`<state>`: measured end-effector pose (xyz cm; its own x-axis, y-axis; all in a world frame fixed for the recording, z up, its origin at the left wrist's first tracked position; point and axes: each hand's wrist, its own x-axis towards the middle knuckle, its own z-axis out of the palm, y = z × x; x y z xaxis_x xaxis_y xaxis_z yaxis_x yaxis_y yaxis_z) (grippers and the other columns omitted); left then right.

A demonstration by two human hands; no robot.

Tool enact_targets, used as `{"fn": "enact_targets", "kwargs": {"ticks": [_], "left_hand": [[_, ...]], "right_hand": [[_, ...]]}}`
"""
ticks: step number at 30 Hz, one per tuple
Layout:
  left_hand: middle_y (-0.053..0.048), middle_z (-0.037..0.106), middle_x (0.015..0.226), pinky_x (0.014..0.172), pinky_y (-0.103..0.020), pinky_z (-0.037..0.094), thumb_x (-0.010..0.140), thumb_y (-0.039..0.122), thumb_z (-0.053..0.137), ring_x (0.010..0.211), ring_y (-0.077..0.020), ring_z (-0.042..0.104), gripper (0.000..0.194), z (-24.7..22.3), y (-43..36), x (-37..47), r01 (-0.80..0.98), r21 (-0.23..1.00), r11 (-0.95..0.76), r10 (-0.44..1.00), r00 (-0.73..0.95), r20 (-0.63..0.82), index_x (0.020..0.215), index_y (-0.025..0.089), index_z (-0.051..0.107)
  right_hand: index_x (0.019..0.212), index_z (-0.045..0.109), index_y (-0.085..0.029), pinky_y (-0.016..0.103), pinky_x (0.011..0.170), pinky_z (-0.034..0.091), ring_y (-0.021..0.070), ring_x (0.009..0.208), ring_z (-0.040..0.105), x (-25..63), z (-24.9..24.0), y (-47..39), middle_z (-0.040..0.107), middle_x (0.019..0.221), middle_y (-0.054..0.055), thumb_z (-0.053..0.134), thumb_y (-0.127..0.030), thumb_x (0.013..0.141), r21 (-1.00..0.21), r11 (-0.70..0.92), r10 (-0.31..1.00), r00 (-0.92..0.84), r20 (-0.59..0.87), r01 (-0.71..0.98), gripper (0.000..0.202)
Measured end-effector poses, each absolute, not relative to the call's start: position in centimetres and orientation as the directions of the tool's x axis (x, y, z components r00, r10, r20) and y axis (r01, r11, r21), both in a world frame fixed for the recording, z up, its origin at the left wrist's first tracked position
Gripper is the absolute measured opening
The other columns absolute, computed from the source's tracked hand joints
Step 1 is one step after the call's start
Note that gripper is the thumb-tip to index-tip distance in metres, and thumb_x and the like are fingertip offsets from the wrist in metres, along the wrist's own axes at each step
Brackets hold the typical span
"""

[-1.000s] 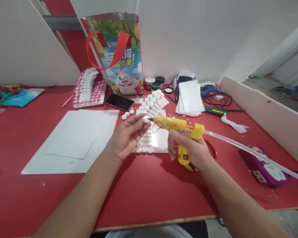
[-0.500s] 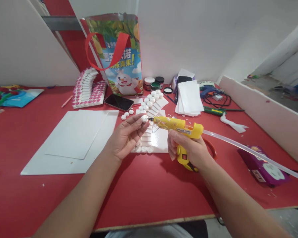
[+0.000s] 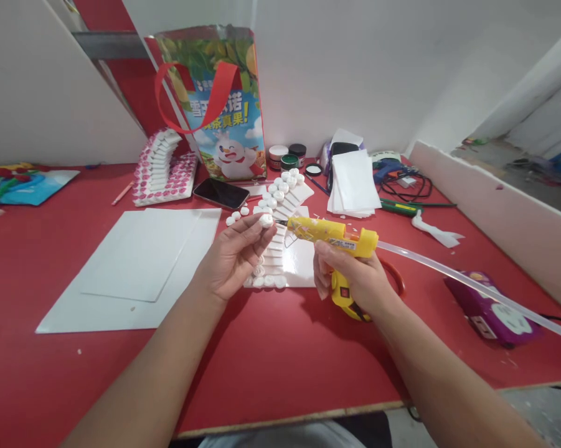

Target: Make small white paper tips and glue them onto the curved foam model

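**Many in Rows, a Few Loose**

Far left, flat, smooth white boards point(image 3: 121, 255) lay on the red table point(image 3: 256, 367). Behind them was a pink-and-white model with steps point(image 3: 161, 165), with lots of pink bits on it. Next, a few small, round white flowers point(image 3: 236, 215) lay loose. The left hand point(image 3: 233, 255) pinched another small white flower point(image 3: 266, 221) above the table. Behind it sat a plain white model with thin steps point(image 3: 274, 246). Rows of white flowers point(image 3: 280, 191) lined its back and front, but its shiny right part showed none, so it seemed only partly done. A yellow plastic glue gun point(image 3: 315, 230) pointed at the pinched flower; touching or not, I couldn't tell. The right hand point(image 3: 359, 274) wrapped around its handle.
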<state>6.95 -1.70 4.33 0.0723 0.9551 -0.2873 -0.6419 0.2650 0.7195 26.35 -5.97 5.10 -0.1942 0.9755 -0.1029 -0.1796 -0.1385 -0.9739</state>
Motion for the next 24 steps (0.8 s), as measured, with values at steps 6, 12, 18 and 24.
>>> {"fn": "enact_targets", "kwargs": {"ticks": [6,12,18,24], "left_hand": [[-0.001,0.077,0.087,0.079,-0.02,0.058,0.07,0.015,0.088,0.08,-0.0106,0.071,0.02,3.2,-1.8,6.4,-0.449,0.889,0.087,0.996,0.067,-0.064,0.088,0.018,0.08],[-0.005,0.073,0.102,0.089,-0.031,0.054,0.082,0.024,0.08,0.098,-0.0177,0.068,0.017,3.2,-2.8,6.8,0.01,0.978,-0.208,0.95,0.238,0.2,0.098,0.019,0.078],[-0.007,0.07,0.111,0.09,-0.034,0.052,0.095,0.024,0.064,0.101,-0.0201,0.066,0.017,4.6,-3.6,7.0,0.371,0.802,-0.468,0.827,0.503,0.25,0.111,0.02,0.069],[-0.01,0.068,0.113,0.094,-0.041,0.05,0.097,0.018,0.05,0.109,-0.025,0.061,0.024,4.8,-3.4,7.4,0.46,0.588,-0.666,0.654,0.739,0.162,0.119,0.017,0.062]], "right_hand": [[0.057,0.06,-0.017,0.024,0.039,0.044,0.0132,0.039,0.057,26.4,5.2,-5.8,0.054,0.05,-0.002,0.08,-0.05,0.079,-0.947,-0.069,0.986,-0.169,-0.016,-0.313,0.044],[0.06,0.061,-0.017,0.024,0.039,0.044,0.0123,0.04,0.056,26.7,4.9,-5.5,0.056,0.052,-0.001,0.077,-0.048,0.082,-0.924,-0.035,0.997,-0.079,-0.005,-0.382,0.042],[0.058,0.06,-0.017,0.023,0.038,0.041,0.0112,0.038,0.054,27.0,5.1,-5.3,0.056,0.051,-0.001,0.076,-0.049,0.083,-0.908,-0.01,1.0,-0.015,-0.003,-0.419,0.043],[0.058,0.059,-0.017,0.024,0.039,0.041,0.0102,0.038,0.051,27.5,5.7,-5.3,0.054,0.05,-0.001,0.076,-0.049,0.083,-0.894,0.053,0.998,0.048,0.035,-0.444,0.044]]}}
